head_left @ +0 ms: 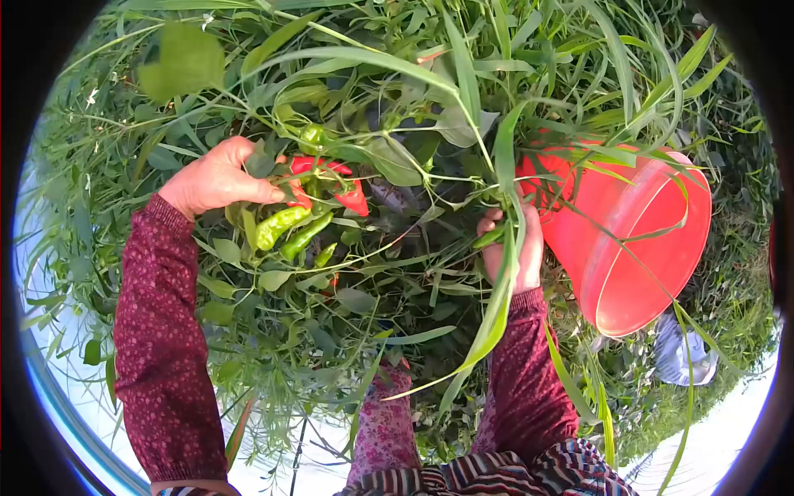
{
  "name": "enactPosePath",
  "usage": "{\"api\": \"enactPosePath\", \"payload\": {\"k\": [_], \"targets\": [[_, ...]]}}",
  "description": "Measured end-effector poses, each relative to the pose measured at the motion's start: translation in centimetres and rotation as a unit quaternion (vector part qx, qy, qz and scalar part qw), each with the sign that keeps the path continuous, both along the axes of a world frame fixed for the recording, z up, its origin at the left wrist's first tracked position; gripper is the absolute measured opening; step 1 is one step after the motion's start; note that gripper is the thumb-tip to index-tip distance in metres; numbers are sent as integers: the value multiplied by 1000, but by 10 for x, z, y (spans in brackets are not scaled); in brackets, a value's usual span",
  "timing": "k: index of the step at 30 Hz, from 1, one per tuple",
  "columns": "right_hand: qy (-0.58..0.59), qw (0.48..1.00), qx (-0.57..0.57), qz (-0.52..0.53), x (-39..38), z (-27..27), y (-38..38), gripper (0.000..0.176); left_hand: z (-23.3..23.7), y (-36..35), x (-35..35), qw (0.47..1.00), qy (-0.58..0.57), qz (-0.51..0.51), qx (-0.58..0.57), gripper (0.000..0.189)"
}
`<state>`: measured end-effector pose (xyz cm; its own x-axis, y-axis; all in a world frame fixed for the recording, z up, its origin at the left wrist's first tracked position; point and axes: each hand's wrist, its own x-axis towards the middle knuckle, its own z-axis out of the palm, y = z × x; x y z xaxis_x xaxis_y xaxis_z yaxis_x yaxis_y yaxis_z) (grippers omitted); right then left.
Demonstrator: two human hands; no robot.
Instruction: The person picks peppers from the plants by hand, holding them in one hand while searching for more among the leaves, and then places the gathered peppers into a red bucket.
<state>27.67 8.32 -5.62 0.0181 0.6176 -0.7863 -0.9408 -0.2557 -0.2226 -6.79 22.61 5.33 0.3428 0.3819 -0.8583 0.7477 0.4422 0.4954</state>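
My left hand [222, 178] reaches into a leafy pepper plant, thumb and fingers closed on a red chili pepper [299, 195]. Part of its grip is hidden by leaves. More red peppers [352, 198] touch this cluster, and pale green peppers [281, 226] hang just below. My right hand [523, 252] is curled around what looks like a slim green chili pepper [489, 237], partly behind a long grass blade. Right beside it, a red bucket [612, 223] lies tilted among the plants, its mouth facing down and right. Red peppers [550, 175] show near its far end.
Tall grass blades [496, 314] cross in front of my right forearm and the bucket. Dense foliage [331, 347] surrounds both hands. A whitish plastic bag [685, 355] lies at the lower right, and white sheeting [83, 397] at the lower left.
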Motion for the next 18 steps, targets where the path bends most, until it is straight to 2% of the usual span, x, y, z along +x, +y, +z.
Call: {"api": "enactPosePath", "payload": {"k": [2, 3, 5, 6, 7, 8, 11, 12, 13, 15, 17, 18], "targets": [[53, 997, 27, -40, 2, 0, 0, 23, 4, -8, -22, 989, -43, 138, -25, 30], [-2, 999, -5, -46, 5, -11, 1, 21, 3, -15, -28, 985, -54, 162, 15, 34], [107, 992, 24, -59, 22, -25, 4, 21, -1, -16, -35, 990, -15, 143, 2, 37], [107, 992, 38, -59, 22, -28, 3, 20, -6, -26, -46, 986, -48, 157, 39, 39], [116, 990, 16, -78, 23, -30, 2, 33, -11, -36, -57, 979, -81, 169, 75, 40], [106, 993, 18, -43, 27, -29, -1, 35, -40, -49, -90, 943, -117, 310, 18, 52], [58, 995, -35, 71, 35, -15, -5, 38, -40, -40, -76, 973, -129, 175, 77, 44], [0, 991, -35, 130, 27, 11, -4, 38, -61, -42, -90, 936, -178, 303, -2, 44], [35, 986, -35, 162, 21, 24, -8, 38, -100, -51, -121, 875, -221, 423, -82, 44], [0, 964, -18, 267, 18, 51, -15, 39, -70, -42, -89, 917, -226, 322, 61, 41], [-9, 950, -39, 311, 18, 72, -25, 40, -67, -39, -77, 907, -232, 338, 98, 40], [-20, 948, -57, 311, 20, 83, -27, 39, -45, -35, -59, 895, -216, 380, 86, 41]]}}
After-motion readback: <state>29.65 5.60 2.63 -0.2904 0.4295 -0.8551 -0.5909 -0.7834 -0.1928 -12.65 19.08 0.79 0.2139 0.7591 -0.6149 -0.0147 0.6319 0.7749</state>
